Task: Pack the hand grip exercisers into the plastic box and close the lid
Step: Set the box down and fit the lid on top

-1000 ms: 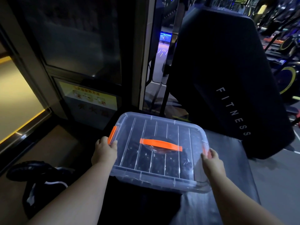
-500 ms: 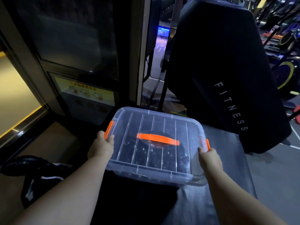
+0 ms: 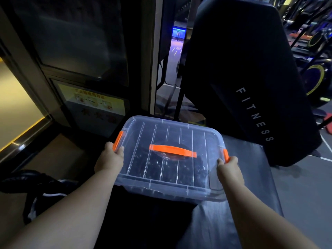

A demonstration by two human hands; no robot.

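A clear plastic box (image 3: pixel 181 192) stands on a dark padded bench (image 3: pixel 251 186), its ribbed lid (image 3: pixel 172 133) lying on top with an orange carry handle (image 3: pixel 172 150) in the middle. Dark hand grip exercisers (image 3: pixel 158 166) show dimly through the lid. My left hand (image 3: pixel 109 159) grips the box's left end at the orange latch (image 3: pixel 117 141). My right hand (image 3: pixel 229 168) grips the right end at the other orange latch (image 3: pixel 226 155).
An upright black pad printed FITNESS (image 3: pixel 251 78) rises behind the box on the right. A dark glass cabinet with a yellow notice (image 3: pixel 93 99) stands at the left. A black bag (image 3: pixel 36 186) lies on the floor at lower left. Gym machines (image 3: pixel 316 42) fill the far right.
Both hands stay at the box's ends. The right orange latch, hidden under my fingers a second ago, now stands flat against the box's side. The camera has shifted slightly.
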